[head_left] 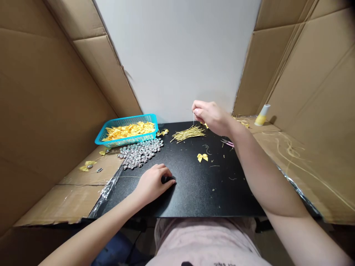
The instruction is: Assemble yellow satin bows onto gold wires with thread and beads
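Note:
My right hand (212, 117) is raised above the far side of the black mat (194, 184), fingers pinched on a thin gold wire (193, 119) hanging straight down over the bundle of gold wires (188, 133). My left hand (154, 183) rests on the mat near its front left, fingers curled on a small dark object that is mostly hidden. A pile of silver beads (140, 152) lies just beyond the left hand. One yellow ribbon bow (202, 157) lies in the middle of the mat.
A teal basket (111, 137) full of yellow bows stands at the back left. Pink-handled scissors (227, 142) lie by my right forearm. A spool with yellow thread (262, 115) stands at the back right. Cardboard walls enclose both sides; loose bows lie on the left cardboard (88, 165).

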A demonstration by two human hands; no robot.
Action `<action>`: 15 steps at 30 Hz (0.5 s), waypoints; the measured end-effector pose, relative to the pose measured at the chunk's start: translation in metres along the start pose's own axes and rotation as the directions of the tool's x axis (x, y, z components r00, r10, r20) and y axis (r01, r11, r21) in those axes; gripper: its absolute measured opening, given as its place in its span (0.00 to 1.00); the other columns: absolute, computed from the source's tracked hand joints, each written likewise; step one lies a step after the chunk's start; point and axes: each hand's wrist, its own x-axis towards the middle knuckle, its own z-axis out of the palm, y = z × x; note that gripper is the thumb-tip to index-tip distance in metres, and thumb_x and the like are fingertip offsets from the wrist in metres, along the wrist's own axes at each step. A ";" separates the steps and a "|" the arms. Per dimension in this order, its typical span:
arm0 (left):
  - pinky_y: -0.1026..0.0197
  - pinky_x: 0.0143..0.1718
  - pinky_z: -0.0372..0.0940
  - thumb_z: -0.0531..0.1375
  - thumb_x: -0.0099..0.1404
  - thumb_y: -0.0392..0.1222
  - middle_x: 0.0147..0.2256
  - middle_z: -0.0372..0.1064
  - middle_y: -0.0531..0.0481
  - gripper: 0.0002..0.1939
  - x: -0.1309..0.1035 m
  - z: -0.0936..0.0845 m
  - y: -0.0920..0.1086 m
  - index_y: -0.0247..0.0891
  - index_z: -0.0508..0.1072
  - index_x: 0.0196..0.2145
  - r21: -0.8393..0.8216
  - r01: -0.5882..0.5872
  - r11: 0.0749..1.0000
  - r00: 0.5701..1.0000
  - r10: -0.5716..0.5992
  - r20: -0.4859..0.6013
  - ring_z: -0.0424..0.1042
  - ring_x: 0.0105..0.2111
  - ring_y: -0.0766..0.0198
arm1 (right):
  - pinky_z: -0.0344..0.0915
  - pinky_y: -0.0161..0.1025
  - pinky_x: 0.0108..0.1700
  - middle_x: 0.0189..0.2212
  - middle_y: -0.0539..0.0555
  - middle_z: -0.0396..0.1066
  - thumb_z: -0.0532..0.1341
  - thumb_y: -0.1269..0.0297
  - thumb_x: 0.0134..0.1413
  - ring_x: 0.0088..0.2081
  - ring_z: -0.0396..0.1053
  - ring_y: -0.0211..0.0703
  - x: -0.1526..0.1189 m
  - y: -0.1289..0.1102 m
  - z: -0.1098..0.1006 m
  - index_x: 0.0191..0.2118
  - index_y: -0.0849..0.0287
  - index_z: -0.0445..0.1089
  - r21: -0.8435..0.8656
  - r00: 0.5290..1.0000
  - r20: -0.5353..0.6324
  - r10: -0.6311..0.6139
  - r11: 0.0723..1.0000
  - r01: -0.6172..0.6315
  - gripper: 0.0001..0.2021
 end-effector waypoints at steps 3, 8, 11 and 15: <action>0.57 0.38 0.62 0.59 0.63 0.44 0.33 0.70 0.48 0.08 0.002 0.002 -0.005 0.39 0.74 0.30 -0.057 -0.005 0.998 1.000 0.005 0.002 0.69 0.37 0.56 | 0.50 0.37 0.31 0.20 0.47 0.54 0.48 0.69 0.60 0.25 0.51 0.36 0.001 0.001 0.002 0.25 0.57 0.54 0.002 1.000 0.006 -0.007 1.000 0.007 0.11; 0.60 0.34 0.60 0.58 0.63 0.45 0.30 0.71 0.49 0.10 0.010 0.003 -0.013 0.38 0.73 0.29 -0.337 -0.005 0.941 0.999 0.019 0.039 0.69 0.32 0.59 | 0.49 0.38 0.30 0.20 0.47 0.54 0.47 0.68 0.61 0.24 0.51 0.36 0.000 0.003 0.004 0.26 0.57 0.54 0.028 0.999 0.032 0.008 1.000 -0.009 0.11; 0.62 0.32 0.60 0.60 0.62 0.50 0.31 0.73 0.48 0.13 0.017 -0.007 -0.018 0.36 0.72 0.29 -0.609 0.103 0.786 0.992 -0.039 0.118 0.69 0.31 0.62 | 0.50 0.38 0.30 0.20 0.47 0.55 0.46 0.69 0.61 0.24 0.52 0.36 0.000 0.001 0.006 0.26 0.57 0.52 0.059 0.997 0.070 0.040 0.997 -0.044 0.11; 0.63 0.37 0.63 0.65 0.58 0.50 0.39 0.75 0.46 0.14 0.029 -0.030 -0.016 0.36 0.72 0.27 -0.869 0.150 0.471 0.987 -0.027 0.156 0.71 0.36 0.63 | 0.50 0.38 0.30 0.22 0.47 0.56 0.45 0.70 0.61 0.25 0.51 0.36 0.000 -0.003 0.009 0.27 0.57 0.52 0.087 0.990 0.125 0.062 0.994 -0.073 0.10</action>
